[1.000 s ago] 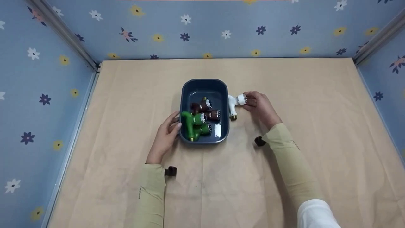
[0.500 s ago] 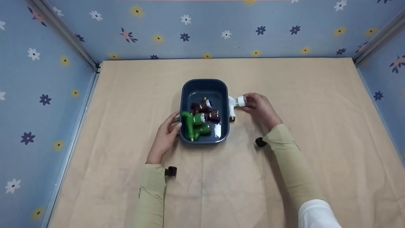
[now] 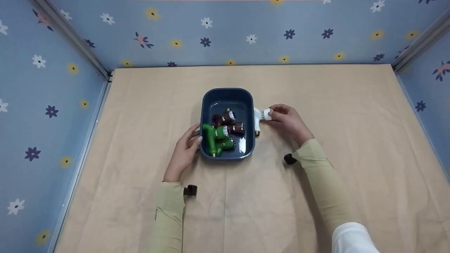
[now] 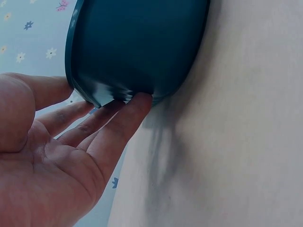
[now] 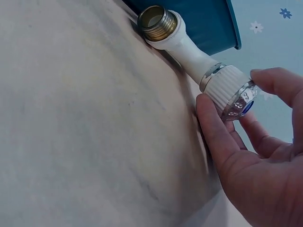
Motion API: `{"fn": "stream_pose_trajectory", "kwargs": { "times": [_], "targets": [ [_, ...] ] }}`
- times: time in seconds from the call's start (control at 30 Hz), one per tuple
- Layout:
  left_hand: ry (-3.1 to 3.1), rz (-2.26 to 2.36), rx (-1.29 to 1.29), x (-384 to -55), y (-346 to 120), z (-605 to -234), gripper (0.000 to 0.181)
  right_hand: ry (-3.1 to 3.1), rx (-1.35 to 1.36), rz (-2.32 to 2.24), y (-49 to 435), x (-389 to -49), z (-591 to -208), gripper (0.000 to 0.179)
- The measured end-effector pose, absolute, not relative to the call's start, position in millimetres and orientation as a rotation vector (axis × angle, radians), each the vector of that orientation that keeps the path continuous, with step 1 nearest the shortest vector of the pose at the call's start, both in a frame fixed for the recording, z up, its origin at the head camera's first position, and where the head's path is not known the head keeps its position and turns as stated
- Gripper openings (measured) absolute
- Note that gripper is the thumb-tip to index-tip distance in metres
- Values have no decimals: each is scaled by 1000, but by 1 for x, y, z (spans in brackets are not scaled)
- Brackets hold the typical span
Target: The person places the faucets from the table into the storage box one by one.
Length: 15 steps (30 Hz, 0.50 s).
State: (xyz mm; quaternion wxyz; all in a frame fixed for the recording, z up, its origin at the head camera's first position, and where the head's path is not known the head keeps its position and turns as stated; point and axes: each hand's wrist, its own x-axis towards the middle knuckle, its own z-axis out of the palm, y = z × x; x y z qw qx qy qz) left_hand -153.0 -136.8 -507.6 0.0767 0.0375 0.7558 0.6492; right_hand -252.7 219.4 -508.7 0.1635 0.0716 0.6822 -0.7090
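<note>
In the head view a dark blue bin stands mid-table with two brown taps and two green taps lying in it. Along its left side is my left hand, fingers fairly straight; their tips touch the outer wall of the bin in the left wrist view, the thumb at the rim. My right hand pinches the ribbed knob of a white tap just outside the bin's right wall. The right wrist view shows the tap's threaded brass end and the chrome cap at its knob.
Tan cloth covers the tabletop. Blue flower-printed panels rise at the back and both sides, with metal posts in the corners. Small black mounts stick out from both wrists.
The white tap has turned slightly upright and shifted a little toward the bin and me. My right thumb has come over the knob. The left hand and bin stay put.
</note>
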Motion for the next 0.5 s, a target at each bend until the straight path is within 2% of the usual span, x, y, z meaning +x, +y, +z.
{"fn": "stream_pose_trajectory", "kwargs": {
  "times": [0.5],
  "targets": [
    [2272, 1928, 56, -152, -135, -508, 48, 2042, 191, -1976, 226, -235, -506, 31]
  ]
}}
